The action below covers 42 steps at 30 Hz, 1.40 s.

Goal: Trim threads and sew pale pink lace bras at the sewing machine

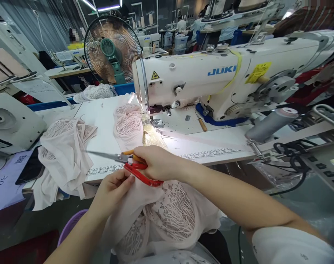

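Note:
In the head view my right hand [156, 160] grips a pair of scissors [138, 167] with red and orange handles, their blades pointing left over the table edge. My left hand [113, 190] pinches the edge of a pale pink lace bra [171, 211] between thumb and fingers, just below the scissors. The bra drapes over my lap, its lace cups facing up. Another pale pink lace piece [128, 124] lies at the needle of the white sewing machine [183, 80]. More pale pink lace garments [64, 150] are heaped at the left and hang over the front edge.
A wooden-handled tool [202, 123] lies on the machine bed. A large fan [112, 51] stands behind the table. A grey thread cone [274, 123] sits at the right. A dark phone [31, 167] lies at the left, and a purple basket [72, 223] stands below.

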Each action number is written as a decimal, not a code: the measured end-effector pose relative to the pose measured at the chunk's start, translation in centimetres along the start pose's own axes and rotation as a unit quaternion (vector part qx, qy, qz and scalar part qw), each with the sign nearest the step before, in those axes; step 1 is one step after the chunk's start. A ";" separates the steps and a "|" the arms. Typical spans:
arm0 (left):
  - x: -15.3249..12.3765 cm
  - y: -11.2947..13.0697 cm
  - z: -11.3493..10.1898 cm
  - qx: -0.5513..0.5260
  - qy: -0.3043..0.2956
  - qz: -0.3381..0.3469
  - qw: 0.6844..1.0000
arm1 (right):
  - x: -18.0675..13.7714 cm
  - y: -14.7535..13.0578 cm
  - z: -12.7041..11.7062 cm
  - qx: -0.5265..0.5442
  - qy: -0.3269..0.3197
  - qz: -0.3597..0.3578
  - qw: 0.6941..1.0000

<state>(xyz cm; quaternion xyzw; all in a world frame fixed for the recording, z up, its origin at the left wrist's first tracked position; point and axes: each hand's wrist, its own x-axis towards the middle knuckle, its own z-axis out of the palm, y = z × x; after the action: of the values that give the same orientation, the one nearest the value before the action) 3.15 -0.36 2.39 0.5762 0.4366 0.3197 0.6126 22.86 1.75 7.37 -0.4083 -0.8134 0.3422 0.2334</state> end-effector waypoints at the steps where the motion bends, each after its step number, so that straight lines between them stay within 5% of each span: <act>1: -0.1 -0.2 -0.1 -0.027 0.004 -0.016 1.000 | -0.5 0.1 0.4 0.024 0.040 0.019 0.999; 4: -0.3 -0.7 -0.4 -0.091 0.028 -0.054 0.994 | -2.9 0.1 0.9 0.071 0.100 0.075 0.990; 9: -0.4 -1.0 -0.6 -0.123 0.052 -0.043 0.990 | -6.6 -0.1 0.7 0.011 -0.113 0.089 0.990; 13: -0.7 -1.0 -0.3 -0.132 0.054 -0.045 0.989 | -7.4 0.3 1.4 -0.024 -0.170 0.164 0.971; 33: -0.7 -0.2 0.2 -0.087 0.089 -0.019 0.992 | -5.5 0.7 4.1 0.024 -0.092 0.170 0.981; 38: -2.5 0.8 0.8 0.102 0.066 0.052 0.991 | -5.6 0.7 3.3 0.053 -0.005 0.129 0.990; 42: -4.3 1.5 2.2 0.219 0.009 0.140 0.966 | -5.4 -0.8 3.2 0.207 0.036 0.068 0.975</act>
<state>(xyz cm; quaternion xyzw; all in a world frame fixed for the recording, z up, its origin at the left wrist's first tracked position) 3.50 -4.98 4.46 0.7487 0.4163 0.3044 0.4166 23.37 -4.19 5.37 -0.4176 -0.6861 0.5036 0.3183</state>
